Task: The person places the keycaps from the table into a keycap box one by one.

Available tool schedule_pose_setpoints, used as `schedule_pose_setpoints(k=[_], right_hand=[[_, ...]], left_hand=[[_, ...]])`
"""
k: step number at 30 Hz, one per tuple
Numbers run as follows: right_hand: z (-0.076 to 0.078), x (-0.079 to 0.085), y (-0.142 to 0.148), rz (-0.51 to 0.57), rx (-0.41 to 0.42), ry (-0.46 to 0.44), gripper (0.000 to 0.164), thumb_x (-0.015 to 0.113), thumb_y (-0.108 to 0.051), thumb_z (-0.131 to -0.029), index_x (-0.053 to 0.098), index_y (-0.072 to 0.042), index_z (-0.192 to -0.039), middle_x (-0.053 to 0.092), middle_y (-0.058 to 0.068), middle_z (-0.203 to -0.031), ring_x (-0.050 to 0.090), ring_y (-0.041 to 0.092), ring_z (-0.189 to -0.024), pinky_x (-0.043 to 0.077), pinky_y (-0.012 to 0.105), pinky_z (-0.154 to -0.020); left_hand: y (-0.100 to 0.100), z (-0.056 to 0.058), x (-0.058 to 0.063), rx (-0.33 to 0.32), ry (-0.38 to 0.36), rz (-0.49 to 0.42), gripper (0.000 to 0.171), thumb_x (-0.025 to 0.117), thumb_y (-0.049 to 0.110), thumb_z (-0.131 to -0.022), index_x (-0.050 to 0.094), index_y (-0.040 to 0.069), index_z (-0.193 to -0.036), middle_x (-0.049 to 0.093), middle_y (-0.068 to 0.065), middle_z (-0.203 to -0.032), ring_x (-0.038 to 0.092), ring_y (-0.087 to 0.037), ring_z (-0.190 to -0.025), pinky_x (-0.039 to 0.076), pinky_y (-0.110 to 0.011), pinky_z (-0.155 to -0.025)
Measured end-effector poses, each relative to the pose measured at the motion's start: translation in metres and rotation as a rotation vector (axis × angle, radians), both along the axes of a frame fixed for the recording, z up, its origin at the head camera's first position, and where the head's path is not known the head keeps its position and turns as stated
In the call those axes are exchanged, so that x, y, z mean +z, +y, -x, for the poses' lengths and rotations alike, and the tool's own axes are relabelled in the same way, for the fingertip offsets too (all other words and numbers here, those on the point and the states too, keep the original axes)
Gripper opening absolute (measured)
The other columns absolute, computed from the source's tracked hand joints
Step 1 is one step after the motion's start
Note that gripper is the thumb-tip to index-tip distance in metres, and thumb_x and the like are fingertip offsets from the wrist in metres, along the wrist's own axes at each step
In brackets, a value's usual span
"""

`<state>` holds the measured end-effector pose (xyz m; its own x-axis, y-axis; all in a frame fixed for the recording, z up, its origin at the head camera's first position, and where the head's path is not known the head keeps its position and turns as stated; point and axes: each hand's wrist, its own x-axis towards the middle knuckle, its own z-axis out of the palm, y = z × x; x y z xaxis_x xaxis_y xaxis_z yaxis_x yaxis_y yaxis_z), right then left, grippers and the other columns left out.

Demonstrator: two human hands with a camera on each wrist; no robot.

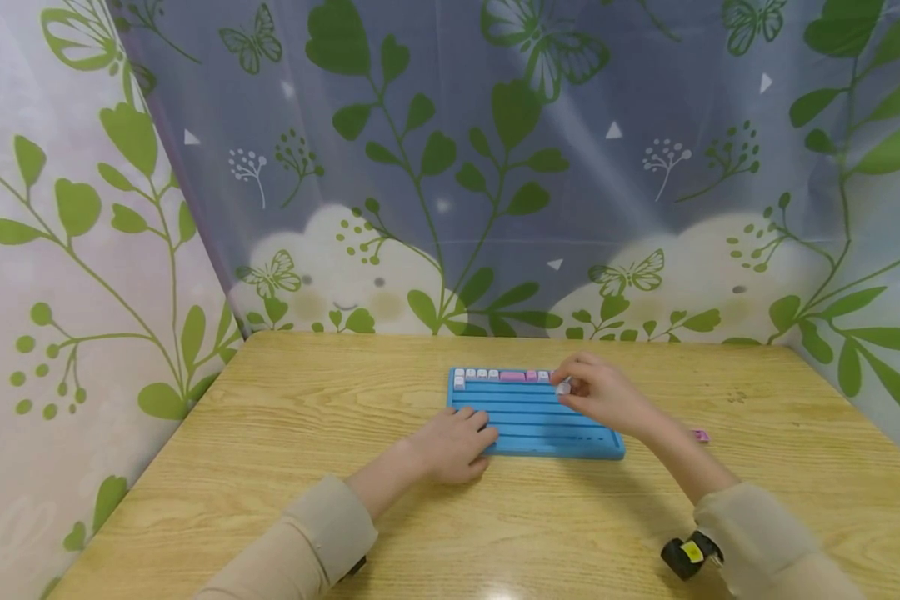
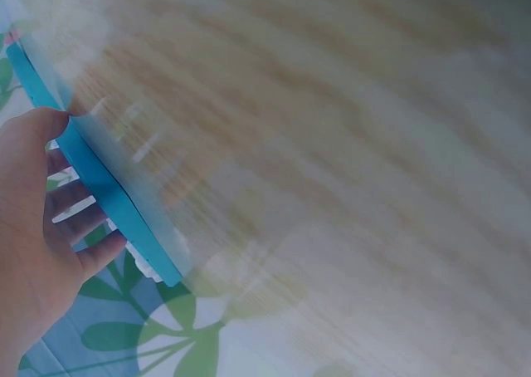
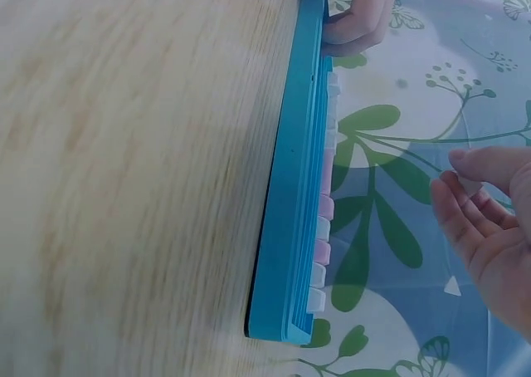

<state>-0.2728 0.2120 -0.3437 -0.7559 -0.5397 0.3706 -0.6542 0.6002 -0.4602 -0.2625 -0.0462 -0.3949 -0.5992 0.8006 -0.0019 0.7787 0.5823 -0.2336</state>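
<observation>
A blue keyboard base (image 1: 547, 423) with ridged rows lies on the table. White and pink keycaps (image 1: 513, 377) line its far row, and one more white keycap sits below them at the left end. My left hand (image 1: 456, 444) grips the base at its near left corner; in the left wrist view the thumb is on the near side wall (image 2: 99, 182) and the fingers reach over the top. Above the far right part of the base, my right hand (image 1: 600, 395) pinches a loose white keycap (image 1: 563, 387) between thumb and fingers. The right wrist view shows this keycap (image 3: 470, 184) apart from the row.
A small pink piece (image 1: 701, 436) lies on the wooden table (image 1: 330, 383), right of the base and partly behind the right forearm. A patterned cloth (image 1: 450, 167) with leaves and butterflies hangs behind the table. A black wrist camera (image 1: 686, 557) sits under the right sleeve.
</observation>
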Motion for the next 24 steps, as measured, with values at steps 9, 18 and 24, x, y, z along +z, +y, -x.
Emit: schedule_pose_setpoints(k=[9,18,24], right_hand=[[0.012,-0.007,-0.006,-0.014,-0.029,-0.03,0.018,0.066,0.002,-0.082,0.066,-0.003,-0.1,0.057,0.005,-0.097,0.053,0.015,-0.078,0.048,0.03,-0.067],[0.022,-0.007,-0.018,-0.013,-0.058,-0.086,0.022,0.066,-0.003,-0.084,0.063,-0.001,-0.105,0.06,0.007,-0.097,0.053,0.016,-0.078,0.046,0.032,-0.067],[0.026,-0.004,-0.032,-0.024,-0.041,-0.113,0.019,0.066,-0.004,-0.084,0.063,0.0,-0.102,0.061,0.008,-0.096,0.058,0.018,-0.08,0.049,0.031,-0.067]], left_hand=[[-0.001,0.0,0.0,-0.006,0.009,0.009,0.029,0.045,0.038,-0.095,0.052,0.017,-0.114,0.048,0.001,-0.1,0.045,-0.017,-0.092,0.042,-0.033,-0.079],[0.0,0.001,0.001,0.008,-0.003,0.027,0.031,0.044,0.039,-0.096,0.052,0.018,-0.117,0.049,0.0,-0.106,0.047,-0.017,-0.097,0.043,-0.034,-0.083],[0.001,0.0,0.002,0.014,-0.007,0.03,0.03,0.044,0.039,-0.096,0.052,0.018,-0.116,0.05,0.0,-0.106,0.047,-0.017,-0.098,0.043,-0.034,-0.084]])
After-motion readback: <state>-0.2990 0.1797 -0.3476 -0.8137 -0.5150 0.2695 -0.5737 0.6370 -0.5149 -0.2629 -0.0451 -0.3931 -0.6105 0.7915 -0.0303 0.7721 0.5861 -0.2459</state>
